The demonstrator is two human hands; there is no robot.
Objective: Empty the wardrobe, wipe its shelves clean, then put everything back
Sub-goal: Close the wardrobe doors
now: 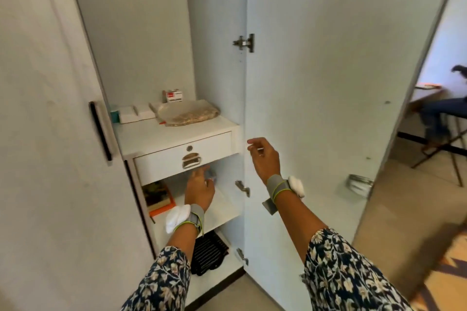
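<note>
Wardrobe (pixel 151 33): we stand before it, tall and white; its right door (pixel 328 83) is swung wide open.
Drawer (pixel 182 156): our landmark, shut, with a metal handle and a small round lock at its front.
Above the drawer: a shelf (pixel 156 134) carrying a clear bag of brownish grain (pixel 188 112), a row of small white boxes (pixel 136 112) to the bag's left, and a red-and-white carton (pixel 173 95) behind it.
Below the drawer: a second shelf (pixel 227 207) with an orange-edged stack of books (pixel 158 197) at its left end; lower still, a black ridged item (pixel 208 252) on the wardrobe floor.
Left hand (pixel 199 189): reaching in just under the drawer; the fingers are spread toward a small greyish object we cannot identify; whether the grip has closed on it, we cannot tell.
Right hand (pixel 264 159): raised to the right of the drawer, beside the door's hinged edge; fingers loosely curled, grip slack and holding nothing.
Wrists: both wear grey straps with white pads; the sleeves are dark and floral.
</note>
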